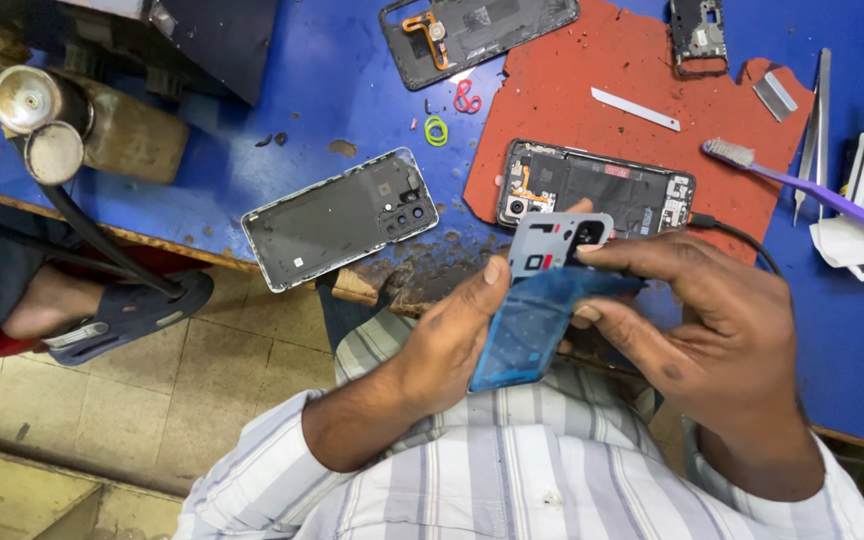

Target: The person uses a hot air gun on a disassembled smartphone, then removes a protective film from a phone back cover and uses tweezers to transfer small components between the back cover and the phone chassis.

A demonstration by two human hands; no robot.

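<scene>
Through the head camera I watched both hands working just below the red mat (592, 90), off the near edge of the blue bench (282, 120) and over the person's striped shirt. The left hand (452, 335) was closed on a grey back cover (559, 245), with the thumb pressed on its face and the fingers hidden behind it. The right hand (712, 330) was pinched shut on the blue film (522, 335) that covered the lower part of that cover, forefinger along the film's top edge and thumb underneath. The cover was held in the air, tilted, touching nothing on the bench.

I judged the step in hand to be the parting of the film from the cover: the upper end with the camera cut-out was already bare, and the rest was still blue.

On the mat's near edge, just above the hands, lay an opened phone (602, 190) with a black cable (742, 235) at its right end. Left of the mat lay another dark back shell (337, 218), and right of it a purple brush (812, 190) and tweezers (817, 120).

To my eye, the next move called for a steady left hold and a slow, even pull from the right, so that the film would not tear.
</scene>
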